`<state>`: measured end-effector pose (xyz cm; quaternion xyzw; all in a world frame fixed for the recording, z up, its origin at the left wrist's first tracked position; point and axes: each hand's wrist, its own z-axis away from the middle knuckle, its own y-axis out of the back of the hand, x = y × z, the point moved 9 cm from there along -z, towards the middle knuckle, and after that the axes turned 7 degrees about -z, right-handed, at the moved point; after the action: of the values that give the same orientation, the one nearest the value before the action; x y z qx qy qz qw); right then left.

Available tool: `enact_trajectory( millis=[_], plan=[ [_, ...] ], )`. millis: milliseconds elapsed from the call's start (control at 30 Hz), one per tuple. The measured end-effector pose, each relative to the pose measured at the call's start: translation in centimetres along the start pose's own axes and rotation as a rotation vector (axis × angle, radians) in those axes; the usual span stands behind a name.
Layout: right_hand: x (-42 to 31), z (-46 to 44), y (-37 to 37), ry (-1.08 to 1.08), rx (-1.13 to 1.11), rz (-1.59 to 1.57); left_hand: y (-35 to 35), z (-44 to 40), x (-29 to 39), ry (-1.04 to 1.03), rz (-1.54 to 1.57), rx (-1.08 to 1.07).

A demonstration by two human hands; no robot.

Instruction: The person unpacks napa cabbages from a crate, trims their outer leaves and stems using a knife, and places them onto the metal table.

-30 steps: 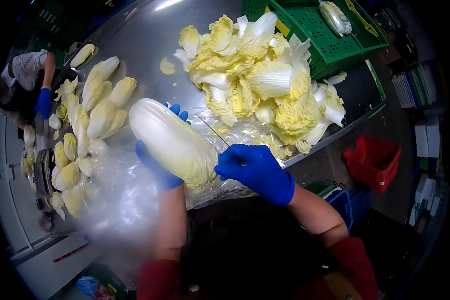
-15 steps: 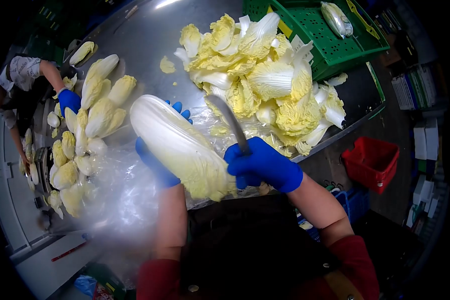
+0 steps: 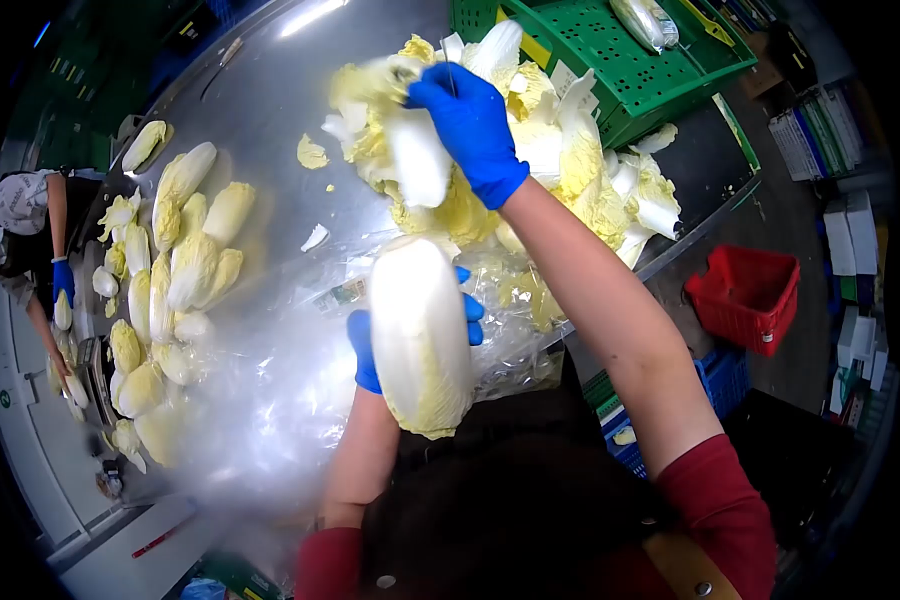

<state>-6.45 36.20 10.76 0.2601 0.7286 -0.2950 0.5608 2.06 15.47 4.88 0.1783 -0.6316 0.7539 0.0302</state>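
Cabbage [image 3: 420, 335], a large pale head, lies in the left hand [image 3: 362, 350], just in front of the dark apron [image 3: 530, 480]. Left grip: supporting from underneath, thumb pressed to one side, fingers curled around the other; the palm is hidden. The long axis points away from the body: leafy yellow end near the apron, broad white end toward the table.

The right hand [image 3: 475, 130] is beyond the white end and slightly to its right, apart from the head, its forearm reaching out over the table. Right grip: closed, with the thin blade of a knife [image 3: 448, 68] showing edge-on at the fingers. A blurred leaf [image 3: 372, 82] is at the fingertips; whether it is pinched or loose cannot be told. The left hand is the nearer to the head; the white end faces the right hand.

Clear plastic film [image 3: 270, 400] covers the surface beside and beyond the left hand. The leaf pile [image 3: 590, 150] lies under and to the right of the right hand, close to the right-hand table edge. Open room: bare metal table [image 3: 260, 120] between the pile and the group of smaller heads [image 3: 190, 270] at left. Farther out: a green crate [image 3: 660, 110] behind the pile, a red bin [image 3: 745, 300] beyond the table edge, and a co-worker [image 3: 30, 220] at far left.
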Motion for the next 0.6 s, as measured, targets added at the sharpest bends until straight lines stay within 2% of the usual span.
enact_trajectory(
  millis=[33,133,233,300,367,433,467,500,567,600],
  plan=[
    [1.7,-0.6,1.6,0.037,0.019,0.312,-0.4,0.1,0.8,-0.047,0.1,-0.064],
    [6.0,0.8,3.0,-0.253,-0.166,0.308,0.9,-0.1,4.4,-0.233,0.013,0.108],
    [0.4,5.0,2.1,-0.099,-0.14,0.428,2.9,0.3,7.9,-0.393,-0.129,0.275],
    [-0.3,8.9,1.1,-0.221,-0.237,0.142,3.6,1.1,9.1,-0.467,-0.171,0.409],
    [-1.0,13.8,-0.6,-0.358,-0.454,0.012,3.5,1.7,10.3,-0.571,-0.261,0.479],
    [-2.6,17.3,-2.0,-0.286,-0.527,-0.028,4.0,2.6,12.1,-0.66,-0.478,0.565],
    [-4.6,17.7,-2.4,-0.161,-0.556,0.039,4.8,3.6,12.0,-0.678,-0.215,0.518],
    [-4.7,17.9,-2.3,-0.132,-0.512,0.037,4.9,4.4,12.1,-0.69,-0.199,0.52],
    [-2.9,17.7,-1.7,-0.27,-0.452,0.034,5.1,5.3,12.1,-0.707,-0.169,0.524],
    [-2.3,17.7,-1.7,-0.303,-0.439,-0.07,5.0,5.3,12.1,-0.747,-0.182,0.592]
  ],
)
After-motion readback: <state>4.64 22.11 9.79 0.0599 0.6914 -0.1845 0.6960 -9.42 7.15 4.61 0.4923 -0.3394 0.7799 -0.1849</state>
